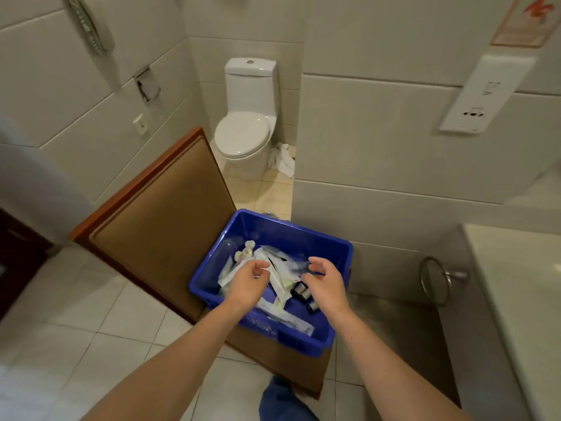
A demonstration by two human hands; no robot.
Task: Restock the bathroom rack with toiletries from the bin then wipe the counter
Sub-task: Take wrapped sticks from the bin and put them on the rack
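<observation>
1. The brown panel (158, 214) lies at the left. The blue bin (303, 238) sits at its right part, whether on it or just against it I cannot tell. It is low, so you have to reach down into it.
2. Your left hand (247, 281) hangs over the white packets (280, 284) with its fingers curled toward the thumb. I cannot tell whether it pinches 1 of them.
3. Your right hand (323, 279) hovers beside it, fingers loosely curved and holding nothing — likely poised to sort or gather.
4. Small dark bottles (302, 291) lie in the bin, just below that right hand.
5. The counter (516, 284) runs along the far right, well apart from the bin. The rack is out of view, so restocking looks barely begun.
</observation>
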